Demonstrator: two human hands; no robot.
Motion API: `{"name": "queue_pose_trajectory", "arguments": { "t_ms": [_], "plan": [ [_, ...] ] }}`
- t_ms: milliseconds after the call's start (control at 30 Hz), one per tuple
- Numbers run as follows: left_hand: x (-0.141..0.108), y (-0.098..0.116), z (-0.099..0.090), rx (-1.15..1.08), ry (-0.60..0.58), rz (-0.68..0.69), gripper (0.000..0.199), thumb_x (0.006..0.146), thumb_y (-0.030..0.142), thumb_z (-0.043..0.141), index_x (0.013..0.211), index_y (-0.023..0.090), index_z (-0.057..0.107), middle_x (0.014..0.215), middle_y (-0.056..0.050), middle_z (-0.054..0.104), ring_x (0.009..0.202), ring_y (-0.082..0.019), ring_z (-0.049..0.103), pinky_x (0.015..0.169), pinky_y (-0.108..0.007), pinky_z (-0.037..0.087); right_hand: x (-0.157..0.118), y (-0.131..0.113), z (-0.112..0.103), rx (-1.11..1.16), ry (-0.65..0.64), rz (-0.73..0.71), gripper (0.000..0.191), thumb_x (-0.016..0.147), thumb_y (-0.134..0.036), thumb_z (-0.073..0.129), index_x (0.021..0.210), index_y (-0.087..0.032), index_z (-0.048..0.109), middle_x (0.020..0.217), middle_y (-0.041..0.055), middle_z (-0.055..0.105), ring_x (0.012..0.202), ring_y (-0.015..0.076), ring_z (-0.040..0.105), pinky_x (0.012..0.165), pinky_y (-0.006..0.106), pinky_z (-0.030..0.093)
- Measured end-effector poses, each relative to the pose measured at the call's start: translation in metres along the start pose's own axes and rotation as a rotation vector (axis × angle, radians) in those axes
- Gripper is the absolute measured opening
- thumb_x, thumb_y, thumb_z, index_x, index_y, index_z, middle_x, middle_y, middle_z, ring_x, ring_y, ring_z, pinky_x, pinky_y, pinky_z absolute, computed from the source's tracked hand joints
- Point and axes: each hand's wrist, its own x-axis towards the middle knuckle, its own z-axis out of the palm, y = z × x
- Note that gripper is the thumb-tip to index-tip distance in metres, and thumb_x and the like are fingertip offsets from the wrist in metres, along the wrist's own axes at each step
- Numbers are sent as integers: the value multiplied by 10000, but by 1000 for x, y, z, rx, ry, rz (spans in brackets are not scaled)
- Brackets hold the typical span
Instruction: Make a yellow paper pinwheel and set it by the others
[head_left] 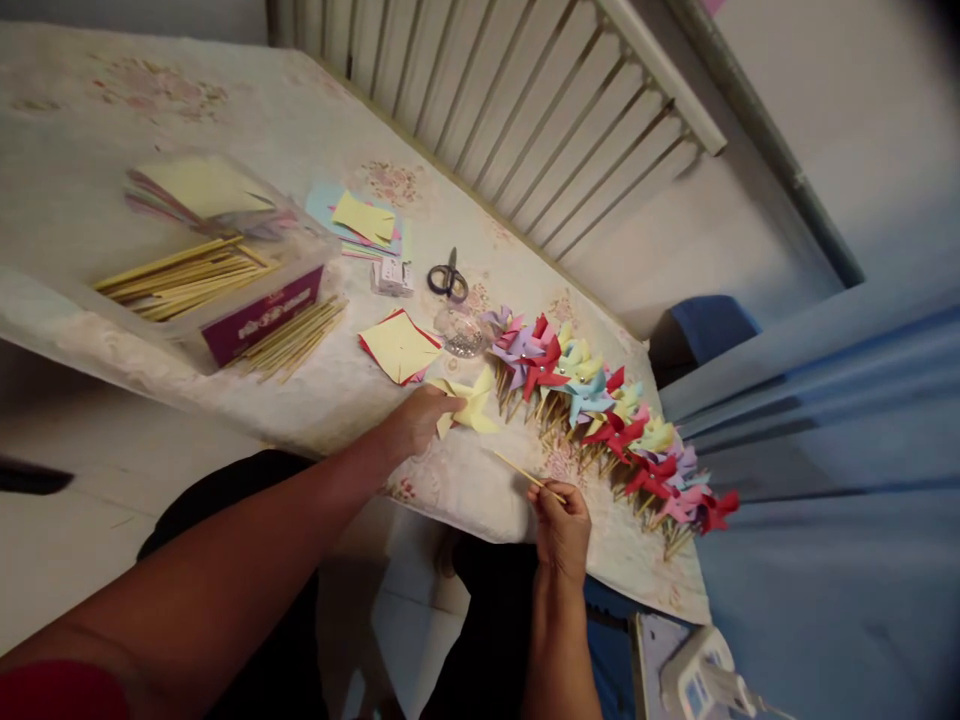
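My left hand (422,418) pinches a pale yellow paper pinwheel (474,402) just above the tablecloth. In my right hand (561,515) is a thin wooden stick (517,467), its free end pointing up and left toward the pinwheel but apart from it. A stack of cut paper squares (400,345), yellow on top with red beneath, lies beyond my left hand. Next to it sits a clear dish of small shiny pieces (462,332). Finished pinwheels on sticks (592,390) in red, yellow, blue, pink and purple lie in a long row on the right.
A clear plastic box (262,315) of sticks and paper stands at left, loose sticks (289,340) beside it. Scissors (448,278), a small box (392,277) and more paper squares (364,219) lie farther back. A barred rail (480,110) borders the table; a blue curtain (817,480) hangs right.
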Motion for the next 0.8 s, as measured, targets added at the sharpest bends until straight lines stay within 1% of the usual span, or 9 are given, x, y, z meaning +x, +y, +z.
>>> {"name": "queue_pose_trajectory", "arguments": {
  "t_ms": [33, 100, 200, 300, 367, 467, 533, 600, 800],
  "plan": [
    [0, 1, 0, 3, 11, -3, 173, 573, 123, 790, 672, 121, 648, 583, -4, 651, 545, -116, 598, 547, -218, 460, 4, 6, 0, -62, 35, -26, 188, 582, -268, 816, 674, -226, 658, 722, -21, 681, 655, 166, 660, 656, 305, 549],
    [-1, 2, 0, 15, 11, -5, 152, 595, 115, 778, 671, 119, 647, 592, -5, 654, 544, -110, 594, 546, -215, 463, 11, 13, 1, -256, 52, -94, 152, 617, -283, 795, 690, -214, 681, 681, -21, 671, 641, 166, 629, 656, 298, 524],
    [-1, 4, 0, 26, -5, -18, 160, 600, 126, 794, 675, 106, 654, 612, -14, 663, 557, -110, 598, 554, -213, 470, 20, 18, -1, -504, 24, -215, 149, 649, -326, 770, 697, -199, 709, 675, -11, 669, 659, 173, 592, 674, 297, 489],
    [1, 4, -1, 19, -20, -18, 172, 589, 136, 807, 674, 106, 661, 629, -13, 674, 581, -108, 610, 594, -209, 497, 26, 20, -5, -637, -21, -285, 171, 688, -365, 723, 693, -195, 711, 713, 14, 686, 715, 198, 601, 723, 322, 482],
    [2, 3, -2, 26, -23, -23, 156, 597, 140, 800, 640, 117, 652, 619, -13, 671, 584, -108, 612, 607, -205, 507, 28, 22, -7, -749, -6, -342, 156, 703, -341, 703, 707, -185, 711, 742, 39, 692, 753, 216, 605, 770, 350, 478],
    [3, 2, -4, 38, -37, -32, 123, 620, 150, 779, 620, 131, 657, 596, -17, 663, 589, -121, 617, 595, -211, 508, 24, 24, -1, -949, 23, -534, 162, 727, -257, 683, 845, -160, 735, 872, 89, 709, 894, 254, 597, 903, 408, 445],
    [2, 2, -5, 32, -42, -27, 103, 623, 150, 774, 637, 126, 674, 585, -19, 656, 580, -127, 615, 580, -215, 504, 21, 25, 7, -1041, -30, -644, 209, 764, -209, 656, 950, -152, 734, 960, 108, 707, 982, 266, 572, 964, 428, 412],
    [0, 3, -3, 19, -43, -16, 94, 624, 144, 771, 655, 113, 688, 591, -24, 658, 570, -126, 615, 571, -213, 499, 19, 26, 16, -1086, -105, -693, 202, 810, -174, 617, 979, -159, 726, 970, 105, 702, 996, 260, 554, 964, 420, 406],
    [-6, 8, 4, 32, -7, -34, 27, 658, 76, 703, 637, 87, 692, 603, -45, 669, 555, -119, 623, 561, -197, 496, 23, 28, 37, -1149, -242, -759, 189, 894, -131, 521, 893, -174, 705, 861, 89, 662, 903, 236, 522, 855, 366, 424]
  ]
}}
